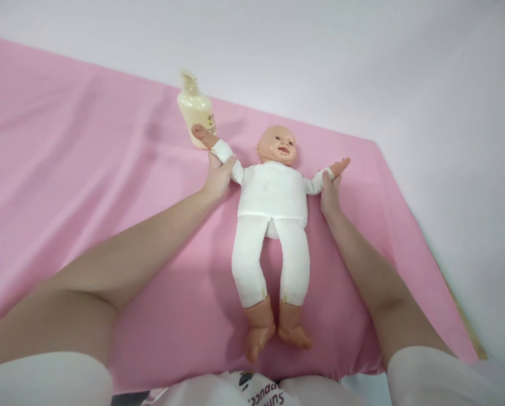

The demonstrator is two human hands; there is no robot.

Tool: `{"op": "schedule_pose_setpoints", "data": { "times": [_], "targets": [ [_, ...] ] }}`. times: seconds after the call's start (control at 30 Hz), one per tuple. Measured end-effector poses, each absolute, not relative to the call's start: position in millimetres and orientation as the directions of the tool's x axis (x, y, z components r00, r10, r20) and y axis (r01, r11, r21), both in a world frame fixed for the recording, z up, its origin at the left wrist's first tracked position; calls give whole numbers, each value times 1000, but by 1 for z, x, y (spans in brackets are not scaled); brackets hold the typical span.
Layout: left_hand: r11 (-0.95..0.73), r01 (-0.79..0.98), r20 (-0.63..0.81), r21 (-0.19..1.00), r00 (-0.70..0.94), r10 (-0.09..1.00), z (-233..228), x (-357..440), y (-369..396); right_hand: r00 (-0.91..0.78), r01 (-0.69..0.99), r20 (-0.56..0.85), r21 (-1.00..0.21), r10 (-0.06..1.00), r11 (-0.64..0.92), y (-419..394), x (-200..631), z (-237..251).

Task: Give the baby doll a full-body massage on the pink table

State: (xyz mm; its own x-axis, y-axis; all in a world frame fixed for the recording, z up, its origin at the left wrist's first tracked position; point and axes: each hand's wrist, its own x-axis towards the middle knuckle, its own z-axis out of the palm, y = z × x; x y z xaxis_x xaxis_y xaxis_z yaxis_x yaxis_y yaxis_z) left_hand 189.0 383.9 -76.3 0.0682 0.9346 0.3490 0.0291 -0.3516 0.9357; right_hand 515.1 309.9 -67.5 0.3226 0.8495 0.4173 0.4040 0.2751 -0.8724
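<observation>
A baby doll (273,192) with a white cloth body lies on its back, head away from me and feet toward me. Its arms are spread out to both sides. My left hand (219,176) is closed around the doll's arm on the left, near the wrist. Around the other arm, close to its wrist, my right hand (330,193) is closed too, thumb on top. Just beyond the doll's left-side hand stands a cream pump bottle (195,110), partly covered by that hand.
A pink sheet (159,316) with folds on the left covers the surface under the doll. White wall (320,67) borders it at the back and right. A strip of wooden edge (464,316) shows at the lower right.
</observation>
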Motion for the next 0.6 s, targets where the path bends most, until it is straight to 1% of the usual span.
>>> {"op": "schedule_pose_setpoints", "data": {
  "times": [0.07,0.1,0.23,0.33,0.4,0.47,0.53,0.6],
  "targets": [
    [-244,-54,243,968,-37,969,-70,191,379,350,360,396,-893,849,268,309,513,-67],
    [-227,-81,223,970,-61,973,-67,192,376,340,352,402,-893,850,281,308,511,-66],
    [-345,-41,344,938,-41,938,-58,196,368,289,336,426,-884,858,326,303,503,-57],
    [-411,-13,411,912,-17,912,-56,199,365,229,365,448,-862,864,351,298,496,-46],
    [-423,16,422,906,20,906,-54,199,362,186,399,479,-835,858,380,294,492,-40],
    [-451,87,445,888,83,892,-52,199,359,149,407,504,-815,851,412,290,488,-35],
    [-528,184,500,829,177,848,-50,198,355,108,396,487,-820,866,412,287,486,-35],
    [-624,271,554,733,295,779,-47,197,351,61,390,441,-836,895,386,285,486,-37]
  ]
}}
